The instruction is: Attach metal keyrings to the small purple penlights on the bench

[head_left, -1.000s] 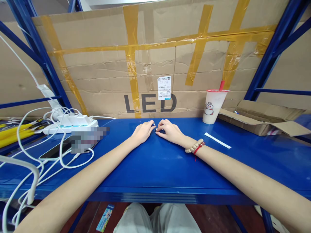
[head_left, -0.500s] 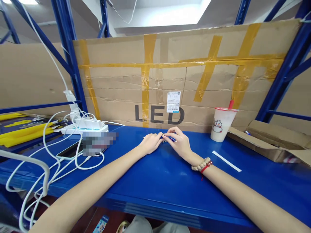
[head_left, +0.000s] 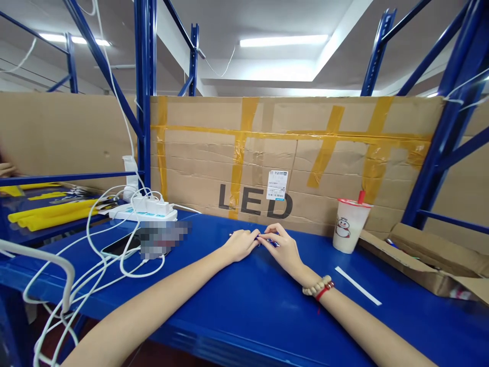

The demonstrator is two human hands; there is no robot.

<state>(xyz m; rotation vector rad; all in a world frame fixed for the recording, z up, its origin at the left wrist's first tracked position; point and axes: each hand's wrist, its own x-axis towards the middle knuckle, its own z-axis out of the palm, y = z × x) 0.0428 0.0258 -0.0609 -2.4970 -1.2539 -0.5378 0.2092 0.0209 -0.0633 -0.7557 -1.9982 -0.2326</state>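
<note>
My left hand (head_left: 241,245) rests low over the blue tabletop, its fingers closed around a slim blue pen. One thin end of the pen (head_left: 272,243) pokes out at the far side of that hand; the other blue end shows under the fingers of my right hand (head_left: 284,252). Thumb and forefinger of my right hand meet the left fingertips at the pen's middle, pinched together. Most of the pen's length is hidden by the fingers. A beaded bracelet (head_left: 318,286) and a red string circle my right wrist.
A lidded drink cup (head_left: 347,227) with a red straw stands at right, beside an open cardboard box (head_left: 405,255). A white strip (head_left: 358,286) lies nearer. On the left are a phone (head_left: 121,245), a power strip (head_left: 153,211) and looping white cables. Large cardboard (head_left: 191,168) stands behind.
The camera view has tilted up, so everything sits lower in the picture and more ceiling shows. Both hands stay together on the pen with only slight finger movement.
</note>
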